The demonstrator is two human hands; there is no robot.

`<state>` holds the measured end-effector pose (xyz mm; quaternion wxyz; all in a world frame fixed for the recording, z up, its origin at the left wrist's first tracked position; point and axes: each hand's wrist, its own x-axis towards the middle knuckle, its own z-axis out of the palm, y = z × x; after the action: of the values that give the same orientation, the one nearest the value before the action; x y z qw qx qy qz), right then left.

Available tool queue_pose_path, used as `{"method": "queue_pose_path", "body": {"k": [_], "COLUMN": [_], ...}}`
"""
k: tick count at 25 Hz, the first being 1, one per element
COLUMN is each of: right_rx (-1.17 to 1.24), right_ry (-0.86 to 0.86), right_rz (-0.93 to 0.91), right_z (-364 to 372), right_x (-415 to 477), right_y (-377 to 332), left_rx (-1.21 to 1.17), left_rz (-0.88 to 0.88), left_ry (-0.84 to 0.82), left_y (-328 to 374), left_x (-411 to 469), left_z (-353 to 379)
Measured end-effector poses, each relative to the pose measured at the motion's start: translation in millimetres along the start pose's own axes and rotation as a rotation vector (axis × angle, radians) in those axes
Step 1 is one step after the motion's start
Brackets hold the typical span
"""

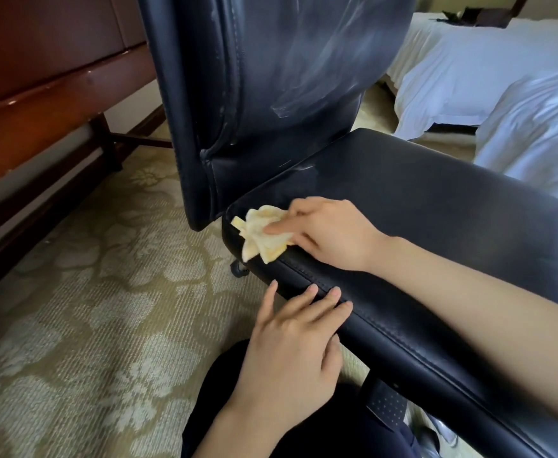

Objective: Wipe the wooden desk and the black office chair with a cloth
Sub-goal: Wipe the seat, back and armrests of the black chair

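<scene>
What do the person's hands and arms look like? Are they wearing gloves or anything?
No gloves. The left hand and the right hand are both bare, with short, plain nails and no rings that show. No watch or bracelet shows at either wrist. Both forearms are bare too, with no sleeves in view. Lower down, the person wears dark trousers.

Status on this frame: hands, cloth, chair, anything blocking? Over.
Right hand grips yellow cloth on the seat, corner by the backrest. Left hand flat on seat edge. Backrest shows wipe streaks. Nothing blocking.
</scene>
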<state>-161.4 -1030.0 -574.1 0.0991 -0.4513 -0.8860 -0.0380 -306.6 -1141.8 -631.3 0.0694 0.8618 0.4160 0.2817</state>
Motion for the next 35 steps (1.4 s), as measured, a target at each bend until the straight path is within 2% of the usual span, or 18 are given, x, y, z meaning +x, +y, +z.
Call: {"method": "queue_pose_path", "body": {"k": [3,6,11,15,20,23,25,30,33,35], "right_rx": [0.054,0.031,-0.122,-0.168,-0.186,-0.114,-0.052,-0.114,-0.069,0.000], "right_ry": [-0.048,-0.053,-0.007,-0.006,0.024,0.020,-0.002,-0.062,0.017,0.072], "right_rz": [0.042,0.099,0.270,0.522,0.749,0.873,0.857,0.598,0.496,0.360], "right_z": [-9.5,-13.6,-5.3,2.0,6.7,8.9,12.2,21.7,24.3,25.5], "right_x": [-34.3,-45.0,-26.0,3.5,40.8,69.2,87.7,102.0,91.1,75.5], "right_y": [17.5,33.5,58.9,92.8,125.7,130.6,122.5,81.5,52.7,29.7], "left_rx": [-0.172,-0.241,-0.211,-0.235,-0.298,-0.303,-0.318,-0.384,-0.390,-0.396], "left_rz": [0.002,-0.084,-0.372,-0.387,-0.354,-0.326,-0.330,-0.340,-0.344,-0.342], "left_ry": [0.121,0.212,0.163,0.249,0.404,0.462,0.467,0.423,0.397,0.362], "left_y": [-16.6,-34.5,-57.0,-59.0,-61.3,-64.4,-65.9,-67.3,-68.0,-70.1], "left_x": [6.1,18.9,40.2,39.0,39.5,39.8,40.2,39.8,39.7,40.3], "left_z": [-2.0,-2.2,8.2,27.1,41.6,46.5,47.1,47.6,44.0,38.8]}}
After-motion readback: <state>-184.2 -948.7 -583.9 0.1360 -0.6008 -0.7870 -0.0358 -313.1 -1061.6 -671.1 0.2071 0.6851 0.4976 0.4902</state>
